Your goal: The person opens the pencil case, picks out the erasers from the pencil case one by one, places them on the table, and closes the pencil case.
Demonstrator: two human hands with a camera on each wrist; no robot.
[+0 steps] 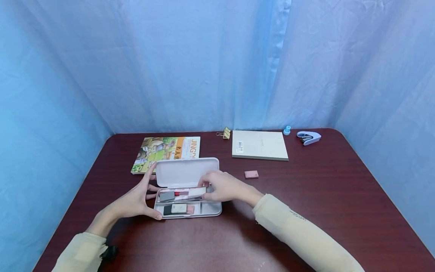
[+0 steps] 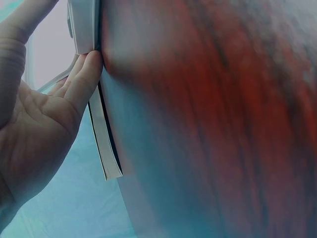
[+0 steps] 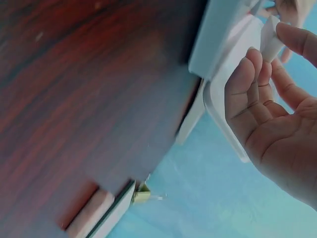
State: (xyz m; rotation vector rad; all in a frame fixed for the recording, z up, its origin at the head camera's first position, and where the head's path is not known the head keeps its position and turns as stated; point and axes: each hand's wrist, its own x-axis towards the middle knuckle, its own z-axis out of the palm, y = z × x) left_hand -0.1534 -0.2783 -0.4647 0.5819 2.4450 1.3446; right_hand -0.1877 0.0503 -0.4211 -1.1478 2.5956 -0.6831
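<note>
left hand [image 1: 136, 202] steadying open pencil case [image 1: 187, 189], right hand [image 1: 222, 187] pinching white eraser [image 1: 197, 192]

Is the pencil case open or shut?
Open: the pencil case has its lid swung back, showing erasers and pens in its tray.

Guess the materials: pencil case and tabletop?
Pencil case: probably moulded plastic, matte white, judging by its thin rounded lid and even colour. Table: dark reddish-brown wood-grain surface with a slight sheen; whether solid wood, veneer or laminate cannot be told.
</note>
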